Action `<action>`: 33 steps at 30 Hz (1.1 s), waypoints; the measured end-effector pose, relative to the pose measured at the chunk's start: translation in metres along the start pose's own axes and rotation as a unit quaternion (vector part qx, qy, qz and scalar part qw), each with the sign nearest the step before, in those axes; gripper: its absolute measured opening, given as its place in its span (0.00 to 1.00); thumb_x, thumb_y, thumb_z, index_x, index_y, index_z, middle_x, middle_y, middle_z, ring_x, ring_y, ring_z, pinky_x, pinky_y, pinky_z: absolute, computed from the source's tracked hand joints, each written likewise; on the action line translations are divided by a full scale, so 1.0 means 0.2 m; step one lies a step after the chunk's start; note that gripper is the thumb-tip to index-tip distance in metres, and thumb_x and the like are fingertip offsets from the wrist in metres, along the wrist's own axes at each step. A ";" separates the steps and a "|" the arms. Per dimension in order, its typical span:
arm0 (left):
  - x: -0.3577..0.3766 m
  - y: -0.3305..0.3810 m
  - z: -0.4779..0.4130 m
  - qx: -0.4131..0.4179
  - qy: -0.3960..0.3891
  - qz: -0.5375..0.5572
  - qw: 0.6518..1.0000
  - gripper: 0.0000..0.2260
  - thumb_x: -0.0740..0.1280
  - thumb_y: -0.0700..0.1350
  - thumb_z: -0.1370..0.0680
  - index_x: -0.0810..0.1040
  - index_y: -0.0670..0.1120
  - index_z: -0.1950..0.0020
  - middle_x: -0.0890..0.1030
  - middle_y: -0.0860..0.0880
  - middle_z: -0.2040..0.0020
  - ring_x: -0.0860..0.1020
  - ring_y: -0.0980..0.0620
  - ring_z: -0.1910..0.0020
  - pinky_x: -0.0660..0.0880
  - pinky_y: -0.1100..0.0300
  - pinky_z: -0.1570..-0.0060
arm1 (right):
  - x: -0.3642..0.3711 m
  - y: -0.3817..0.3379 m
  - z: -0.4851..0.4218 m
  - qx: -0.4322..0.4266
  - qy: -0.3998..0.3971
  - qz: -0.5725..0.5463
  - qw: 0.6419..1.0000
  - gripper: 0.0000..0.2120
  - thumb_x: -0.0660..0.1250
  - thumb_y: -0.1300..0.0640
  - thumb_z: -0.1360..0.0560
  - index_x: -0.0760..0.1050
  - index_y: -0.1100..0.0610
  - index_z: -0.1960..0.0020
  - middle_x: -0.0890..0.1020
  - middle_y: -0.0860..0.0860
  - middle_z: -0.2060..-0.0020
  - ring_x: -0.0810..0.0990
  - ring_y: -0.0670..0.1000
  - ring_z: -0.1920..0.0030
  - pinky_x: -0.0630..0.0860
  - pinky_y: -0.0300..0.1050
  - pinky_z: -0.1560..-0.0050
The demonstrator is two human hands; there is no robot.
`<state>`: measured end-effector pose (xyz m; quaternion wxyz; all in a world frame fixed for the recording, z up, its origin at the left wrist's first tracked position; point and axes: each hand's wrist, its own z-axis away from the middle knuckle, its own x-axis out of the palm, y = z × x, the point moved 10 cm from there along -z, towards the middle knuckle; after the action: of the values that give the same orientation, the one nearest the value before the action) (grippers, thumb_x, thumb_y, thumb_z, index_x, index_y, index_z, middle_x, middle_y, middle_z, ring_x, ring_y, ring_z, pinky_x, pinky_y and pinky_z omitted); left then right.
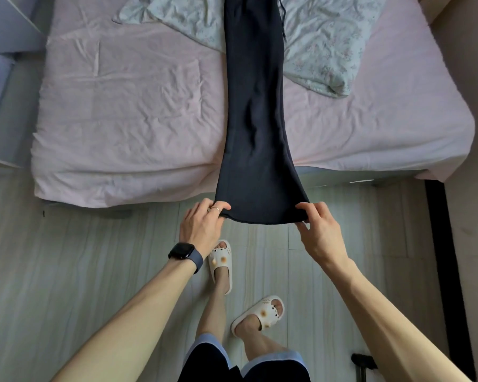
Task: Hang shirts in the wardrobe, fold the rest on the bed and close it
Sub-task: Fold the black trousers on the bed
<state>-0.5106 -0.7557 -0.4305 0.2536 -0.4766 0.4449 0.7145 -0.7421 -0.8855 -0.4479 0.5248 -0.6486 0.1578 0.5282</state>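
Dark trousers (255, 111) lay stretched lengthwise down the bed (127, 117), hem overhanging; left hand (202, 227) and right hand (319, 230) pinched its corners in curled fingers, apparently pulling it taut for folding.

dark trousers (255, 111) lie lengthwise on the pink-sheeted bed (127, 106), hem overhanging the edge. left hand (202, 224) and right hand (319, 232) pinch the hem corners. floral quilt (320, 48) lies beneath.
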 end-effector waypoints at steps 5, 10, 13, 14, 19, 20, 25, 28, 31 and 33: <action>-0.09 0.03 -0.03 0.070 0.075 -0.074 0.992 0.10 0.76 0.41 0.28 0.84 0.47 0.48 0.80 0.44 0.44 0.77 0.39 0.50 0.73 0.47 0.55 | -0.06 -0.09 -0.03 -0.088 0.077 0.114 0.987 0.10 0.71 0.66 0.27 0.79 0.60 0.45 0.75 0.57 0.42 0.74 0.62 0.49 0.75 0.51 0.59; -0.07 0.12 0.02 0.208 0.058 -0.287 0.933 0.07 0.78 0.41 0.32 0.84 0.48 0.56 0.80 0.51 0.61 0.80 0.47 0.59 0.76 0.54 0.55 | -0.05 -0.24 0.06 -0.230 0.034 0.236 0.943 0.18 0.58 0.68 0.29 0.80 0.64 0.44 0.82 0.58 0.49 0.81 0.63 0.48 0.78 0.55 0.54; -0.16 0.19 0.08 0.218 0.031 -0.328 0.919 0.08 0.78 0.39 0.35 0.84 0.48 0.59 0.78 0.52 0.66 0.78 0.49 0.63 0.77 0.55 0.56 | -0.13 -0.30 0.09 -0.232 -0.010 0.264 0.936 0.19 0.65 0.68 0.33 0.79 0.63 0.43 0.81 0.58 0.52 0.80 0.62 0.55 0.78 0.54 0.59; -0.16 0.20 0.10 0.222 0.024 -0.342 0.913 0.10 0.78 0.39 0.36 0.84 0.49 0.58 0.78 0.52 0.66 0.78 0.49 0.63 0.77 0.56 0.56 | -0.13 -0.31 0.09 -0.229 -0.017 0.270 0.935 0.19 0.68 0.68 0.34 0.79 0.63 0.43 0.81 0.58 0.54 0.79 0.61 0.57 0.77 0.53 0.61; -0.37 0.30 0.27 0.218 -0.006 -0.363 0.906 0.23 0.79 0.39 0.40 0.86 0.50 0.46 0.79 0.53 0.65 0.79 0.50 0.62 0.78 0.55 0.55 | -0.32 -0.41 0.23 -0.229 -0.029 0.280 0.932 0.17 0.62 0.67 0.31 0.79 0.64 0.44 0.79 0.58 0.56 0.77 0.60 0.59 0.74 0.51 0.62; -0.40 0.30 0.31 0.208 -0.012 -0.363 0.908 0.24 0.79 0.39 0.40 0.85 0.51 0.45 0.79 0.53 0.65 0.79 0.50 0.61 0.78 0.54 0.54 | -0.35 -0.42 0.27 -0.220 -0.027 0.267 0.938 0.18 0.57 0.66 0.30 0.78 0.64 0.44 0.79 0.58 0.55 0.76 0.61 0.59 0.74 0.52 0.62; -0.59 0.37 0.46 0.198 0.001 -0.356 0.913 0.17 0.71 0.36 0.35 0.84 0.51 0.50 0.79 0.53 0.66 0.78 0.49 0.63 0.76 0.54 0.55 | -0.53 -0.45 0.44 -0.130 0.007 0.157 0.979 0.20 0.52 0.65 0.30 0.74 0.61 0.42 0.76 0.57 0.49 0.71 0.59 0.55 0.71 0.51 0.57; -0.64 0.38 0.47 0.217 0.006 -0.354 0.910 0.16 0.62 0.35 0.32 0.84 0.50 0.54 0.78 0.53 0.67 0.77 0.49 0.64 0.76 0.55 0.56 | -0.56 -0.49 0.46 -0.135 -0.010 0.147 0.980 0.21 0.50 0.67 0.29 0.74 0.62 0.41 0.77 0.58 0.51 0.72 0.59 0.57 0.73 0.52 0.60; -0.66 0.38 0.37 0.226 0.006 -0.354 0.907 0.13 0.73 0.36 0.35 0.85 0.50 0.55 0.79 0.53 0.67 0.78 0.49 0.64 0.77 0.56 0.55 | -0.58 -0.51 0.37 -0.156 -0.042 0.145 0.976 0.21 0.54 0.70 0.29 0.76 0.64 0.39 0.77 0.58 0.56 0.73 0.60 0.59 0.74 0.53 0.60; -0.67 0.38 0.27 0.223 0.009 -0.343 0.913 0.10 0.75 0.40 0.34 0.85 0.50 0.55 0.80 0.54 0.66 0.79 0.50 0.64 0.78 0.57 0.55 | -0.61 -0.52 0.26 -0.167 -0.054 0.127 0.976 0.21 0.58 0.73 0.29 0.76 0.68 0.37 0.76 0.59 0.58 0.73 0.61 0.61 0.75 0.54 0.59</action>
<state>-0.5383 -0.7355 -0.2709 0.5784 -0.5378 0.4040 0.4616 -0.7378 -0.8421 -0.2858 0.3453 -0.6722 0.1199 0.6438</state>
